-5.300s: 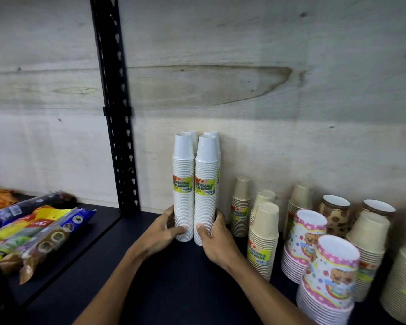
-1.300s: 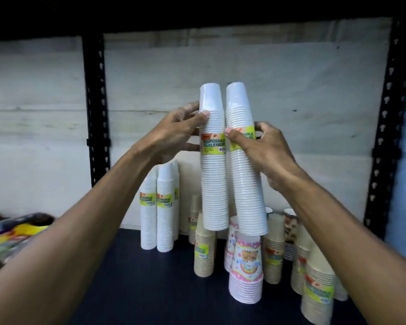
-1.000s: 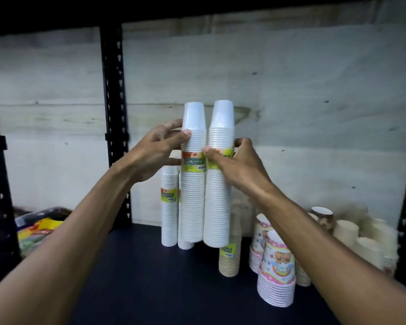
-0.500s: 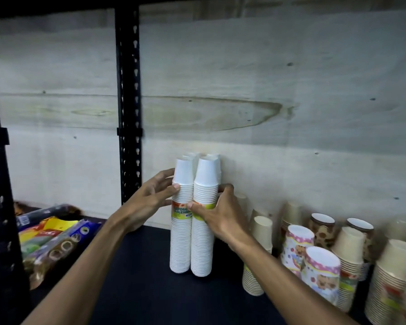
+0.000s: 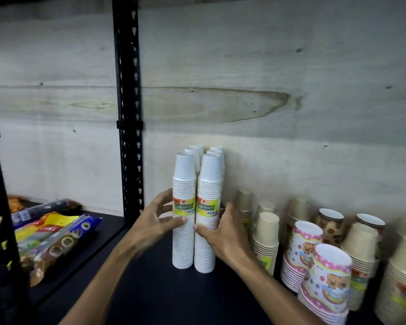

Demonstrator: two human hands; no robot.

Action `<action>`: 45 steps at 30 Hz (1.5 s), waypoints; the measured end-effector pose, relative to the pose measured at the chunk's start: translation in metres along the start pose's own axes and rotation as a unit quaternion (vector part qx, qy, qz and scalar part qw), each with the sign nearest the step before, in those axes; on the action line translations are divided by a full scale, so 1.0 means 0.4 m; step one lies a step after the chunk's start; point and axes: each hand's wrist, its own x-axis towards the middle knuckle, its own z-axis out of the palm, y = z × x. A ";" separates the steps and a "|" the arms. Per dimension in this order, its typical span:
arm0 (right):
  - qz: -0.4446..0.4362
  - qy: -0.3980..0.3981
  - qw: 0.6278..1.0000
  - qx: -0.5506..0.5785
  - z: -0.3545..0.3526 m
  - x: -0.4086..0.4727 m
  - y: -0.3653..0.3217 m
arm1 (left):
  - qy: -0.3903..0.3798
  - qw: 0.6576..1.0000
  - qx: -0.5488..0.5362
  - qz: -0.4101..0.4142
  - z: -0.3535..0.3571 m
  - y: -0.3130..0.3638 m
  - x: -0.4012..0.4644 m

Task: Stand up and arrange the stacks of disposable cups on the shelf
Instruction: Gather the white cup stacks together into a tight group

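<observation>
Change: both front white stacks, held high above the shelf a second ago, now stand on it, and the hands have slid from the upper cups down to the label bands.
Left stack (image 5: 184, 221): upright on the dark shelf (image 5: 155, 294), a ribbed column of nested white plastic cups, tapered cup on top, yellow-green paper label at mid-height.
Right stack (image 5: 208, 221): same make and shape, touching the left stack along its side, base on the shelf.
Rear stacks (image 5: 198, 152): four more white columns in two files behind the front pair, against the pale plywood back (image 5: 267, 113); only their round tops show.
Left hand (image 5: 154, 227): thumb tip presses the left stack's front just under the label, fingers curl loosely round its outer side; a light hold.
Right hand (image 5: 225, 235): thumb on the right stack's front below the label, fingers wrapped round its far side.
Beige cups (image 5: 265, 240): short paper stacks just right of the white ones, matte, conical, upside down.
Printed cups (image 5: 324, 285): pink-rimmed paper stacks with cartoon bears, leaning at the lower right.
Upright (image 5: 128, 109): black perforated steel post left of the stacks.
Packets (image 5: 54, 238): glossy plastic snack wrappers lying flat on the neighbouring shelf at left.
</observation>
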 end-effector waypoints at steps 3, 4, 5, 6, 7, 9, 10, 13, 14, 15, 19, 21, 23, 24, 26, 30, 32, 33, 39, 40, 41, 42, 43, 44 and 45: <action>0.024 -0.038 0.999 -0.010 0.018 -0.027 0.045 | -0.003 0.999 0.007 -0.047 0.021 -0.067 -0.036; 0.031 -0.053 0.998 -0.009 0.024 -0.035 0.060 | 0.003 0.998 0.011 -0.057 0.027 -0.085 -0.047; 0.037 -0.069 0.997 -0.009 0.029 -0.042 0.075 | 0.011 0.998 0.020 -0.062 0.032 -0.102 -0.054; 0.040 -0.084 0.996 -0.008 0.032 -0.047 0.088 | 0.017 0.997 0.027 -0.064 0.033 -0.116 -0.060; 0.043 -0.095 0.995 -0.001 0.035 -0.052 0.100 | 0.021 0.997 0.032 -0.062 0.033 -0.124 -0.062; 0.043 -0.106 0.993 0.022 0.037 -0.055 0.121 | 0.025 0.997 0.035 -0.058 0.032 -0.129 -0.064; 0.040 -0.108 0.993 0.033 0.037 -0.057 0.128 | 0.027 0.998 0.035 -0.055 0.033 -0.130 -0.063; 0.022 -0.102 0.992 0.069 0.041 -0.066 0.139 | 0.033 0.998 0.029 -0.041 0.041 -0.134 -0.067; 0.021 -0.097 0.991 0.084 0.045 -0.071 0.143 | 0.038 0.998 0.027 -0.040 0.044 -0.135 -0.067; 0.024 -0.093 0.991 0.097 0.050 -0.076 0.148 | 0.041 0.998 0.026 -0.043 0.044 -0.138 -0.066; 0.027 -0.086 0.990 0.107 0.067 -0.092 0.158 | -0.013 0.997 0.052 -0.056 0.038 -0.148 -0.064; 0.014 -0.090 0.993 0.074 0.069 -0.093 0.156 | -0.043 0.995 0.068 -0.062 0.040 -0.149 -0.065; 0.005 -0.105 0.993 0.061 0.072 -0.090 0.156 | -0.065 0.993 0.079 -0.063 0.047 -0.147 -0.064; -0.001 -0.115 0.991 0.065 0.074 -0.088 0.157 | -0.075 0.992 0.083 -0.063 0.051 -0.146 -0.064; -0.006 -0.125 0.990 0.067 0.084 -0.085 0.159 | -0.082 0.991 0.086 -0.063 0.056 -0.148 -0.063; 0.003 -0.127 0.991 0.050 0.100 -0.083 0.163 | -0.076 0.992 0.078 -0.067 0.058 -0.152 -0.060; 0.006 -0.129 0.990 0.047 0.103 -0.084 0.160 | -0.074 0.992 0.079 -0.068 0.058 -0.155 -0.061; 0.007 -0.130 0.990 0.047 0.104 -0.084 0.159 | -0.072 0.992 0.079 -0.068 0.059 -0.155 -0.061; 0.007 -0.131 0.990 0.051 0.110 -0.085 0.163 | -0.076 0.991 0.086 -0.071 0.065 -0.154 -0.063; 0.008 -0.131 0.990 0.050 0.111 -0.085 0.163 | -0.077 0.991 0.086 -0.073 0.065 -0.153 -0.063; 0.008 -0.132 0.990 0.050 0.111 -0.085 0.163 | -0.077 0.991 0.087 -0.073 0.066 -0.153 -0.063; 0.008 -0.133 0.990 0.050 0.111 -0.085 0.163 | -0.077 0.990 0.088 -0.074 0.066 -0.155 -0.063; 0.007 -0.133 0.990 0.049 0.109 -0.085 0.162 | -0.077 0.990 0.087 -0.074 0.068 -0.154 -0.064; 0.008 -0.132 0.990 0.050 0.107 -0.085 0.161 | -0.077 0.991 0.085 -0.076 0.067 -0.155 -0.065; 0.010 -0.130 0.990 0.051 0.104 -0.086 0.159 | -0.077 0.991 0.082 -0.076 0.067 -0.154 -0.067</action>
